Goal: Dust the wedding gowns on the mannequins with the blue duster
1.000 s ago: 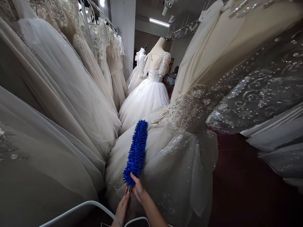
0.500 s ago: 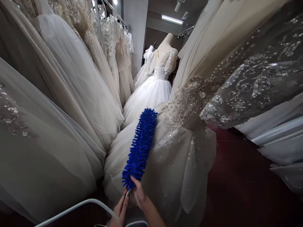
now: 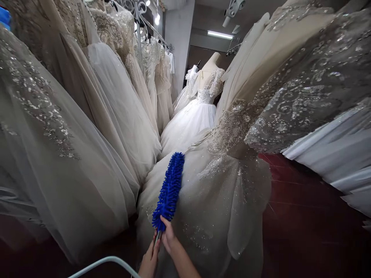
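A blue microfiber duster (image 3: 168, 189) with a thin metal handle points up and away from me, over the skirt of a beaded gown (image 3: 208, 200). My left hand (image 3: 150, 253) is closed around the handle low down. Higher up, my right hand (image 3: 168, 234) grips the duster where its fluffy head begins, the thumb laid on the blue strands. Whether the strands touch the gown's skirt I cannot tell.
Gowns on a rack (image 3: 116, 96) line the left side. Ahead, a white gown on a mannequin (image 3: 197, 108) spreads its skirt. Sequined fabric (image 3: 298, 100) leans in from the right above dark red floor (image 3: 292, 208). A pale curved tube (image 3: 110, 259) crosses the bottom.
The duster's tip has swung lower and slightly left, and its head looks smaller. Both hands keep their grip. The view has shifted, so the gowns sit further right and lower.
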The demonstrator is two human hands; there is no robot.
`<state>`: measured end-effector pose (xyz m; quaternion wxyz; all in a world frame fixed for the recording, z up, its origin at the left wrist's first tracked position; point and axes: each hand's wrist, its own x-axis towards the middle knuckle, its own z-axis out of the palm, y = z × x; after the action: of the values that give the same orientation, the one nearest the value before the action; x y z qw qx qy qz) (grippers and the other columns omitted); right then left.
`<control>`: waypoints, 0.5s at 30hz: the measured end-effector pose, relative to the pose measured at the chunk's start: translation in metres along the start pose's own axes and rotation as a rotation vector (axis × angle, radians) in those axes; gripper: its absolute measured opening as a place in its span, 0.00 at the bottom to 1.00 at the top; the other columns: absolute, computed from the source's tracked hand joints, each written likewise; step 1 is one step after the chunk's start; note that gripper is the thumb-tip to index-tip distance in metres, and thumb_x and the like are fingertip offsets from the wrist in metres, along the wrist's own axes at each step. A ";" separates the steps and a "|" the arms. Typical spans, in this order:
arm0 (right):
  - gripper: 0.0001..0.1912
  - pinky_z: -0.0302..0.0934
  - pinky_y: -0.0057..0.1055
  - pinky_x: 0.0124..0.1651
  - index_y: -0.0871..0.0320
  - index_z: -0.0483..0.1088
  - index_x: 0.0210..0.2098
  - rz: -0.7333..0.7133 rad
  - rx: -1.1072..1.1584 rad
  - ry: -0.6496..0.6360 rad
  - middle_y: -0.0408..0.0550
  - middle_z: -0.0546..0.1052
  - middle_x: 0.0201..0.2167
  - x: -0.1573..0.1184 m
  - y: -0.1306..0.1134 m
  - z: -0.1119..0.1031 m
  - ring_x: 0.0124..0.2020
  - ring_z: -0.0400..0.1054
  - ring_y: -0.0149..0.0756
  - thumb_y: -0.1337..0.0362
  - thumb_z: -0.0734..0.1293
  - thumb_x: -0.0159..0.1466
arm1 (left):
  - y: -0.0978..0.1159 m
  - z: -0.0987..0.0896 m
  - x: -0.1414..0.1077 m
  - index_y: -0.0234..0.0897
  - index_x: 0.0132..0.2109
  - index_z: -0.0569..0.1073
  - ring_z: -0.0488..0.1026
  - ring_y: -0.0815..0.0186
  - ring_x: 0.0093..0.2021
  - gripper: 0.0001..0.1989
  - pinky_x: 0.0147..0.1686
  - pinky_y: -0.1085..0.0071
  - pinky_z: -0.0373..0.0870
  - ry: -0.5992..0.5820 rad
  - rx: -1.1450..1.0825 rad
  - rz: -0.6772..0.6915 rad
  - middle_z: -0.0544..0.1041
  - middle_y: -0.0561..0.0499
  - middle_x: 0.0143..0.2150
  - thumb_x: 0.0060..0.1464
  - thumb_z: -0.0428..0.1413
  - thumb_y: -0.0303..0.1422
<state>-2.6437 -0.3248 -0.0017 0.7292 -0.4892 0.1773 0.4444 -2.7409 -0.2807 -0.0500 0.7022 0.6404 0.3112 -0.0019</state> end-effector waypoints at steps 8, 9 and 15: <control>0.16 0.56 0.27 0.23 0.62 0.67 0.20 -0.122 0.117 -0.029 0.46 0.68 0.16 -0.050 -0.006 0.055 0.18 0.61 0.30 0.56 0.62 0.55 | 0.043 -0.034 -0.032 0.33 0.57 0.63 0.53 0.57 0.63 0.36 0.61 0.64 0.53 0.043 0.015 0.174 0.64 0.44 0.61 0.48 0.50 0.53; 0.14 0.56 0.27 0.24 0.61 0.67 0.20 -0.163 0.145 -0.009 0.45 0.69 0.17 -0.055 -0.014 0.059 0.18 0.61 0.30 0.56 0.63 0.54 | 0.056 -0.034 -0.032 0.34 0.58 0.63 0.53 0.58 0.63 0.34 0.61 0.64 0.53 0.020 0.037 0.213 0.64 0.45 0.61 0.50 0.49 0.52; 0.17 0.56 0.29 0.23 0.57 0.61 0.18 -0.298 0.179 0.086 0.41 0.63 0.14 -0.047 -0.014 0.038 0.16 0.58 0.29 0.52 0.61 0.54 | 0.056 -0.023 -0.017 0.37 0.59 0.62 0.55 0.58 0.63 0.31 0.62 0.59 0.49 -0.213 0.083 0.247 0.64 0.46 0.60 0.52 0.48 0.50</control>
<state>-2.6641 -0.3158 0.0564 0.8194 -0.4617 0.1727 0.2925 -2.7425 -0.2567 0.0081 0.6990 0.6985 0.1535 0.0039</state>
